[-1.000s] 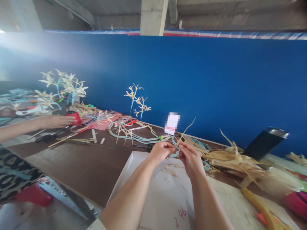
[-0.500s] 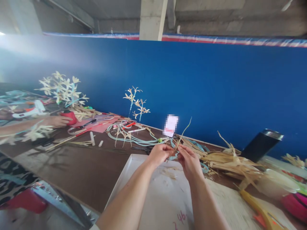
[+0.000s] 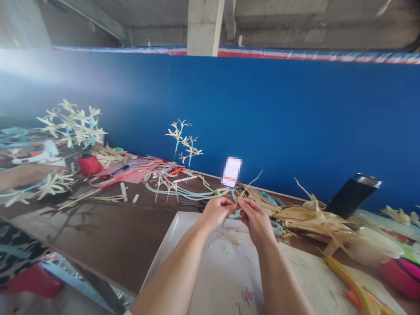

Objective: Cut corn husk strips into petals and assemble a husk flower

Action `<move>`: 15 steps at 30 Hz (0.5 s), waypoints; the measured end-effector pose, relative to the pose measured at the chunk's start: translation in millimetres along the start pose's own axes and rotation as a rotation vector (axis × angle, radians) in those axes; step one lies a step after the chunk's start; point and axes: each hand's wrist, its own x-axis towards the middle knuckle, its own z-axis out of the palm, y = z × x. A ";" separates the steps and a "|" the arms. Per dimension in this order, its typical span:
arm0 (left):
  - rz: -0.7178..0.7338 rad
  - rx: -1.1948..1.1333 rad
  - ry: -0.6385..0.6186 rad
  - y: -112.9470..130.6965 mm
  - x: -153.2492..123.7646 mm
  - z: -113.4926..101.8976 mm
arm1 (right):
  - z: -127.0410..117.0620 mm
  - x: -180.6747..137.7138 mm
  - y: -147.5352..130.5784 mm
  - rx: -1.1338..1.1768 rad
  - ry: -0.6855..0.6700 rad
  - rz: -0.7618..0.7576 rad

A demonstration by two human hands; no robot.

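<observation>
Thin strip (image 3: 252,182) tipped lower than before, left hand (image 3: 215,211) and right hand (image 3: 257,217) both pinching it, near white tray (image 3: 226,271)

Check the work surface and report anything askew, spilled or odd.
The black flask leans well over to the right, where one would expect it upright; lens stretch near the edge may exaggerate this. Dry scraps lie loose in the white tray, like litter. Nothing looks clearly spilled or broken.
</observation>
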 end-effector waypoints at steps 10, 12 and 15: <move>-0.006 0.161 0.027 0.4 0.6 -1.1 | -4.0 3.7 -2.5 -0.007 0.081 -0.066; -0.005 0.176 0.030 0.9 0.4 -1.5 | -3.7 3.9 -2.0 -0.041 0.096 -0.083; -0.006 0.176 0.028 0.6 0.3 -1.3 | -3.5 3.9 -0.8 -0.109 0.115 -0.113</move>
